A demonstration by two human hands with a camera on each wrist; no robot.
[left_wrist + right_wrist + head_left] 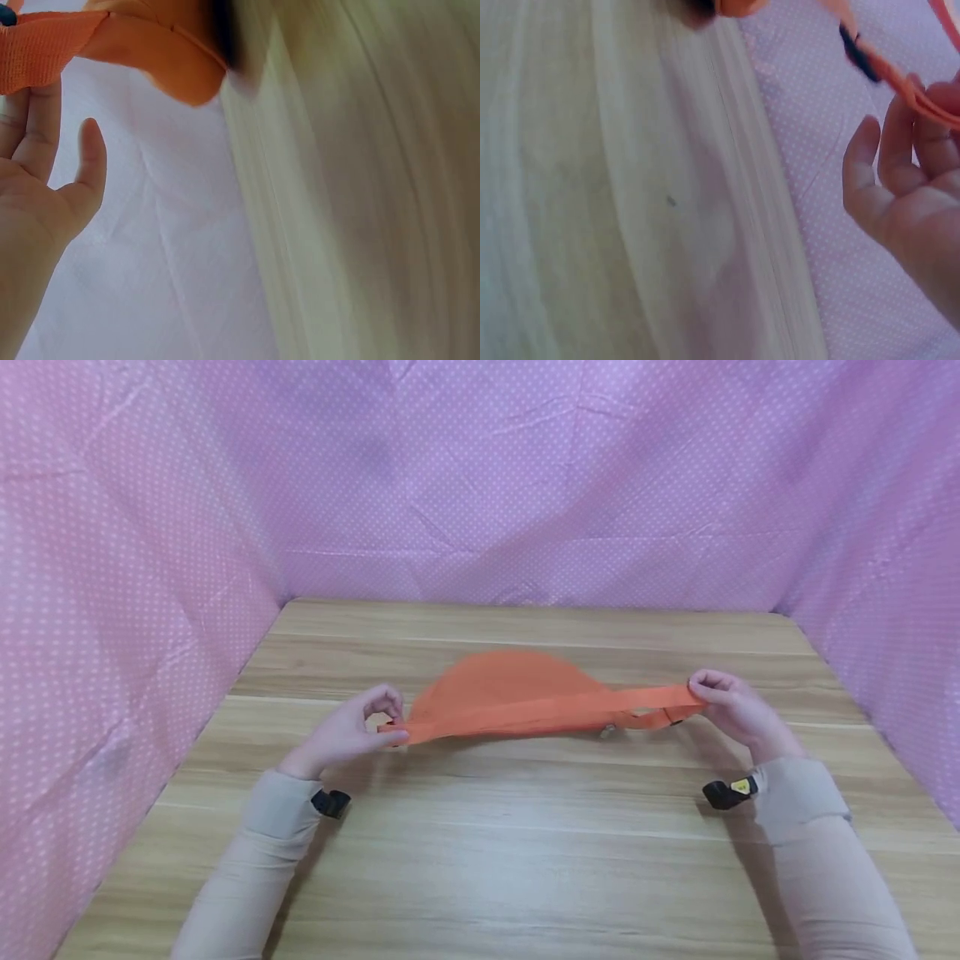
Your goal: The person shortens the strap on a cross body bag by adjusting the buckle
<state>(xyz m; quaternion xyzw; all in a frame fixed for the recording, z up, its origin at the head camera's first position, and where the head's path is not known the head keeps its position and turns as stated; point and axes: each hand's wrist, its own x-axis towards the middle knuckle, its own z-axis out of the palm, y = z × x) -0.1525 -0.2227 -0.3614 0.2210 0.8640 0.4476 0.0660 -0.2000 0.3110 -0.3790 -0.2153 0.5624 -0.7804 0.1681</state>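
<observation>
An orange waist bag (517, 689) with a rounded body lies across the middle of the table in the head view. At its left end, my left hand (348, 727) pinches the short orange strap (45, 49) between thumb and fingers, near a dark end piece. My right hand (738, 710) grips the looped strap (652, 697) at the right end, drawing it out taut above the table. A black slider (859, 54) on this strap shows in the right wrist view. A small zipper pull (607, 731) hangs at the bag's near edge.
The wood-grain table (487, 860) reaches back to a pink polka-dot curtain (525, 485), which also hangs along both sides. Each wrist wears a black camera mount (330, 803).
</observation>
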